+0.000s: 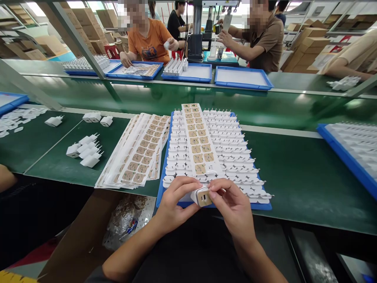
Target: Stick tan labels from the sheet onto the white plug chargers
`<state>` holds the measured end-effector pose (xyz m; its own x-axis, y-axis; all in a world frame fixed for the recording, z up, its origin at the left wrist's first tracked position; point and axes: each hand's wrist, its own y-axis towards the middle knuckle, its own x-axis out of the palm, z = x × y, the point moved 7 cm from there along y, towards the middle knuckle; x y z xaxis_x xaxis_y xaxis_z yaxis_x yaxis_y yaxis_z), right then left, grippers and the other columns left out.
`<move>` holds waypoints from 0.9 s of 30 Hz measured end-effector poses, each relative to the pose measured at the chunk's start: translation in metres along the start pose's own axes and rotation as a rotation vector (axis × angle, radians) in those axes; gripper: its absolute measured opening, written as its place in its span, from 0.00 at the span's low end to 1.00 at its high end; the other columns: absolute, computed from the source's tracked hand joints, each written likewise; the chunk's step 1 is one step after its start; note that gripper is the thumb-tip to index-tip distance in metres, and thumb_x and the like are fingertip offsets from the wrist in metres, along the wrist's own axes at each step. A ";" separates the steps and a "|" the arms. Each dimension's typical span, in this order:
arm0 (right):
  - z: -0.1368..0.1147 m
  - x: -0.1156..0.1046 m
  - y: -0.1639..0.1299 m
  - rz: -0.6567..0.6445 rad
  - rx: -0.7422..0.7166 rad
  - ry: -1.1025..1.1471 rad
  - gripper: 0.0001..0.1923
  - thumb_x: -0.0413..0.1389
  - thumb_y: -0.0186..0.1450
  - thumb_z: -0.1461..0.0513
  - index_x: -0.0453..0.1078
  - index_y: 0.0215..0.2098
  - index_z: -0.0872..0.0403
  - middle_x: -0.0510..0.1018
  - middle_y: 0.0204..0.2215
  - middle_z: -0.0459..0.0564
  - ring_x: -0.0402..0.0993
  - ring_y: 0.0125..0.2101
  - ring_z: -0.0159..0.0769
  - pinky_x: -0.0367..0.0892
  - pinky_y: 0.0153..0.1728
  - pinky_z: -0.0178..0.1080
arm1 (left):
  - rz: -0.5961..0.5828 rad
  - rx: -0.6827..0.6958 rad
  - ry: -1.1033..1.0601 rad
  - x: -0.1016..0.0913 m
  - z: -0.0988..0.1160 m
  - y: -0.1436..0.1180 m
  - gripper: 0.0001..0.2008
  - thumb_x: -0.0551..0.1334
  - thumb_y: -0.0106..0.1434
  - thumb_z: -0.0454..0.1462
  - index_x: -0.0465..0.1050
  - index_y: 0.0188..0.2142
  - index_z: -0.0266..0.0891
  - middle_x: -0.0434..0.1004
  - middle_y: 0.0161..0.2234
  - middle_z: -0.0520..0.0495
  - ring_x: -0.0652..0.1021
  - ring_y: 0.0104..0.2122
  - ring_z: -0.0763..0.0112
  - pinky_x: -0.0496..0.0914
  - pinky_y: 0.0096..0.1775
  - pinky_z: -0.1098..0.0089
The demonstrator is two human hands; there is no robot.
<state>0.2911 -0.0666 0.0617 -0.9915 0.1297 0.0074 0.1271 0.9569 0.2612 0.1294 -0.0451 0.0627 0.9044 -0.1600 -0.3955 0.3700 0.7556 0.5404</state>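
Observation:
In front of my body, my left hand [178, 198] is closed around a white plug charger [195, 196], thumb below and fingers above. A brown sticker [204, 197] with port cut-outs lies against the charger's port face. My right hand [231, 202] pinches the sticker's right edge, its fingertips touching the charger too. Just beyond, a sheet of brown stickers [196, 138] rests on rows of white chargers [225, 147] in a blue tray [260, 206]. One position at the sheet's near end shows white instead of brown.
Left of the tray lies a stack of sticker sheets [138, 153]. Several loose chargers [88, 151] sit farther left. Another blue tray [347, 153] stands at the right. Across the green bench, co-workers handle parts beside blue trays [244, 77]. An open cardboard box [73, 236] is below the bench edge.

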 end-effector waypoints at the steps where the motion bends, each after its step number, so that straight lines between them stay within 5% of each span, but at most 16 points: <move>1: 0.000 0.000 0.000 0.000 -0.002 -0.007 0.03 0.59 0.68 0.64 0.74 0.37 0.50 0.78 0.33 0.47 0.77 0.36 0.35 0.75 0.38 0.35 | 0.000 -0.001 0.001 0.000 0.000 0.000 0.20 0.69 0.62 0.32 0.73 0.53 0.45 0.78 0.46 0.44 0.78 0.47 0.64 0.74 0.49 0.65; 9: -0.004 0.003 -0.003 0.013 -0.058 -0.112 0.04 0.58 0.69 0.66 0.72 0.38 0.49 0.76 0.33 0.46 0.75 0.37 0.35 0.72 0.38 0.37 | 0.017 0.029 0.023 0.000 0.001 0.000 0.20 0.69 0.62 0.31 0.73 0.53 0.44 0.78 0.46 0.44 0.78 0.47 0.64 0.74 0.49 0.65; 17: -0.019 0.012 -0.004 0.096 -0.335 -0.399 0.11 0.62 0.66 0.68 0.71 0.44 0.49 0.74 0.36 0.46 0.73 0.35 0.33 0.74 0.36 0.36 | 0.054 0.035 0.006 -0.002 0.000 0.001 0.19 0.68 0.62 0.31 0.73 0.52 0.44 0.78 0.45 0.44 0.79 0.46 0.64 0.75 0.48 0.65; 22: -0.008 0.019 -0.005 0.001 -0.203 -0.288 0.19 0.65 0.64 0.63 0.71 0.53 0.47 0.74 0.46 0.51 0.75 0.43 0.36 0.77 0.37 0.34 | 0.171 0.054 -0.068 -0.004 -0.003 -0.005 0.18 0.68 0.64 0.34 0.72 0.52 0.43 0.77 0.45 0.44 0.78 0.46 0.65 0.75 0.47 0.65; 27: 0.004 0.021 -0.006 -0.061 -0.029 -0.013 0.13 0.59 0.69 0.63 0.76 0.50 0.41 0.76 0.45 0.48 0.75 0.46 0.35 0.76 0.42 0.34 | 0.255 0.098 -0.069 -0.003 -0.005 -0.012 0.20 0.70 0.62 0.32 0.70 0.52 0.44 0.74 0.46 0.44 0.78 0.46 0.66 0.76 0.46 0.65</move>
<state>0.2692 -0.0687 0.0562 -0.9969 0.0753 -0.0220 0.0658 0.9552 0.2886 0.1213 -0.0506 0.0538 0.9820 -0.0180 -0.1879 0.1444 0.7126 0.6866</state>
